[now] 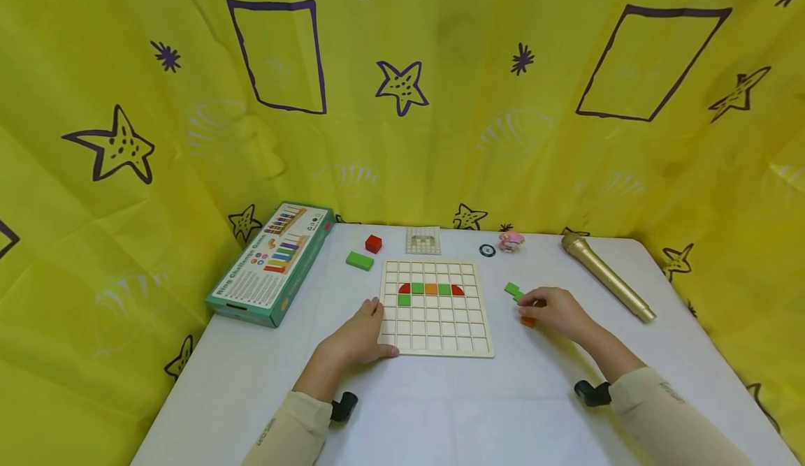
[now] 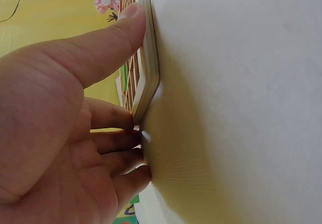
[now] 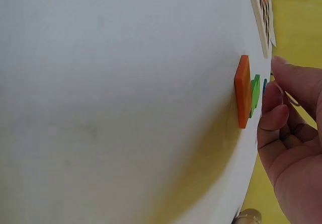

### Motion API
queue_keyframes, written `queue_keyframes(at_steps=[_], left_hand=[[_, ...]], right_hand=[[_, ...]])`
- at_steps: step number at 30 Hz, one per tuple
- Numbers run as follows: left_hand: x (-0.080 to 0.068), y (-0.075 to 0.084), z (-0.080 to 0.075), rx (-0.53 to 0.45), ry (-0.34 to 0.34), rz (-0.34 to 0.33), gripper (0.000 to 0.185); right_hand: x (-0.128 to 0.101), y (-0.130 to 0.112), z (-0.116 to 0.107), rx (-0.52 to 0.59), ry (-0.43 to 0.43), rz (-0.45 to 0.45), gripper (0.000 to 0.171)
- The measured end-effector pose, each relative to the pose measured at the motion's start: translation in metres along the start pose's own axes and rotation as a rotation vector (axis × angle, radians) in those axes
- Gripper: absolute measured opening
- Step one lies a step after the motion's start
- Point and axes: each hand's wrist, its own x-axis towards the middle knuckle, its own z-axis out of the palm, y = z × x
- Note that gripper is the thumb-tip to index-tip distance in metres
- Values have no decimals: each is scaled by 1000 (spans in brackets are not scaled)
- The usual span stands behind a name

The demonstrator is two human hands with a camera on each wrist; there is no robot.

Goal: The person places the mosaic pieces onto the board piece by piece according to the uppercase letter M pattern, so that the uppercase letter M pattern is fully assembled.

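The pale wooden grid board [image 1: 440, 344] lies flat on the white table. My left hand [image 1: 360, 330] spans its near-left corner, thumb along the front edge and fingers against the left side. Tiles on the board form a row: red quarter-rounds [image 1: 405, 288] at both ends, green squares [image 1: 418, 288] inside them, and an orange square [image 1: 430, 288] in the middle. Another green square [image 1: 404, 300] sits below the left part. To the right, my right hand [image 1: 556, 310] hovers with loosely bent fingers over an orange tile [image 3: 243, 90] and green tiles [image 1: 512, 288]; nothing shows between its fingers.
A game box [image 1: 270, 263] lies at the left. Behind the board are a red block [image 1: 374, 244], a green block [image 1: 360, 260], a pattern card [image 1: 423, 240], a round dark token [image 1: 487, 250] and a pink figurine [image 1: 511, 241]. A gold microphone [image 1: 606, 277] lies right.
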Motion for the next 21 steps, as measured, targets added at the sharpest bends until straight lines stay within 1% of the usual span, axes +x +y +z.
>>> queue_keyframes(at_steps=[9,16,21], left_hand=[[0,1,0,6,-4,2,102],[-1,2,-1,2,-5,6,102],[-1,2,-1,-1,-5,3,102]], right_hand=[[-11,8,0,-22,5,13,13],[-16,10,1,-10,13,29,17],[-18,9,1,-7,-13,40,22]])
